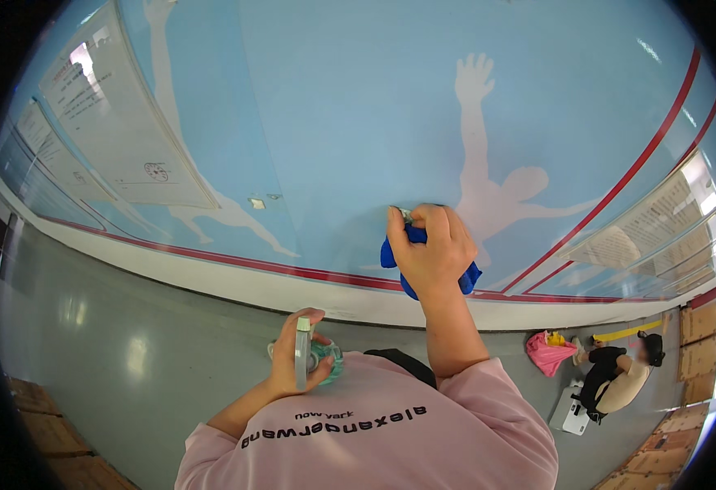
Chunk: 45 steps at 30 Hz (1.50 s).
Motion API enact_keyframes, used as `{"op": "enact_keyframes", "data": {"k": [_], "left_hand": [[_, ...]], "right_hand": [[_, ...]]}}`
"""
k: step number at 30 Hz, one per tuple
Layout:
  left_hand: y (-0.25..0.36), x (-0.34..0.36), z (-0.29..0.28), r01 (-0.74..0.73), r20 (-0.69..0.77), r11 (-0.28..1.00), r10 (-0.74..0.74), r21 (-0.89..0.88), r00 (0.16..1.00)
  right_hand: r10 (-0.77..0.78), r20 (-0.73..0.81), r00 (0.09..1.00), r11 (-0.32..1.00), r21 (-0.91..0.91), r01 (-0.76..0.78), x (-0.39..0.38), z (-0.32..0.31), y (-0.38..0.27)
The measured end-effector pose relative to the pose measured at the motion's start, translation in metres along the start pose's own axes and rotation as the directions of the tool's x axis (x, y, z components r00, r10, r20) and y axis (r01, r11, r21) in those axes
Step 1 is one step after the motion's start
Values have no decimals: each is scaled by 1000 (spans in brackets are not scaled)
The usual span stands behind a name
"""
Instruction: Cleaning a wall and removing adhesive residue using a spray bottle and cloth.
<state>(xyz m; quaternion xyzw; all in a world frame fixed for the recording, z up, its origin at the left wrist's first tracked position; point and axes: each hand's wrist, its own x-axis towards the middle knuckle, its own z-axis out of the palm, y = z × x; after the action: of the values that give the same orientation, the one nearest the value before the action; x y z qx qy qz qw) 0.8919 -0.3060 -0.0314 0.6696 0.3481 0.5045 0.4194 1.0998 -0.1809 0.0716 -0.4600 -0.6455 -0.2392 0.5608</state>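
Note:
My right hand (433, 245) is against the light blue wall (358, 106), its fingers closed round a bunched blue cloth (470, 279). Between the thumb and index finger a small pale, shiny bit (406, 216) shows; I cannot make out what it is. My left hand (286, 359), low in front of my chest, is closed round a slim clear bottle (301, 369) with a pale yellow-green cap. A teal, ring-shaped thing (331, 364) also sits in that hand, partly hidden by the fingers and bottle.
White figures and red stripes decorate the wall. Paper sheets (121, 122) hang at left, posters (660, 220) at right. A small white patch (256, 203) sticks to the wall. On the grey floor (137, 327), a person (619, 384) crouches by a pink bag (547, 355). Brown boxes (701, 343) stand behind.

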Motion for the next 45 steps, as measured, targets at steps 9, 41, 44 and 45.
{"op": "enact_keyframes", "data": {"k": [9,41,44,45], "left_hand": [[1,-4,-1,9,-14,1000,-10,-10,1000],[-3,-13,-5,33,-50,998,-31,47,998],[-3,-12,-4,25,-52,999,-23,46,998],[-1,-12,-4,36,-58,999,-35,16,998]], "right_hand": [[-7,10,1000,1000,5,7,-5,1,4],[6,41,999,999,39,-8,-5,0,0],[27,56,998,999,38,-29,-5,-2,-1],[29,56,998,999,37,-31,-5,-2,-2]]}}
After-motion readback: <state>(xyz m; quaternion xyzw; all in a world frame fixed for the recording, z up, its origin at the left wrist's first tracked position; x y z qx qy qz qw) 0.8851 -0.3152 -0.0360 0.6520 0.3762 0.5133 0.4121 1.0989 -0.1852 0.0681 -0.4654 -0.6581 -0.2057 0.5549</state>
